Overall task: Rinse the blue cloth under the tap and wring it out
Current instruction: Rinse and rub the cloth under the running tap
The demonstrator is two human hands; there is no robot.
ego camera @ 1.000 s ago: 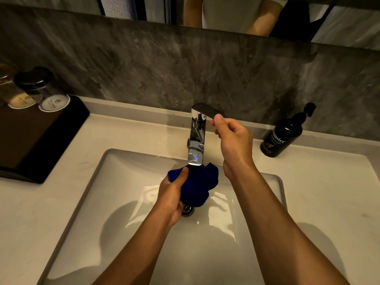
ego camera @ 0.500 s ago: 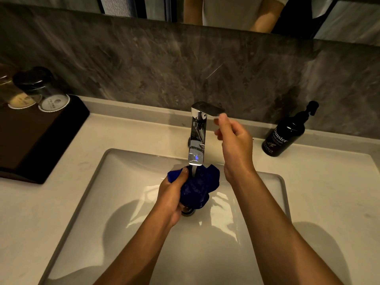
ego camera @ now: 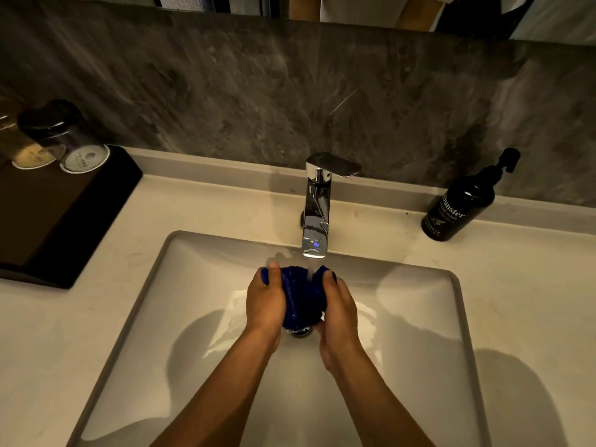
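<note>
The blue cloth (ego camera: 301, 298) sits bunched between my left hand (ego camera: 265, 304) and right hand (ego camera: 339, 309), both clenched on it, directly under the tap (ego camera: 317, 208) stream, over the sink (ego camera: 154, 279) drain.

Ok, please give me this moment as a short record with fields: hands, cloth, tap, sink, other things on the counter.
left hand: holds blue cloth on its left side
right hand: holds blue cloth on its right side
blue cloth: bunched, under the stream
tap: chrome, water running
sink: white; drain mostly hidden by the cloth
soap bottle: dark, right of tap
black tray: left, carries two capped glasses
</note>
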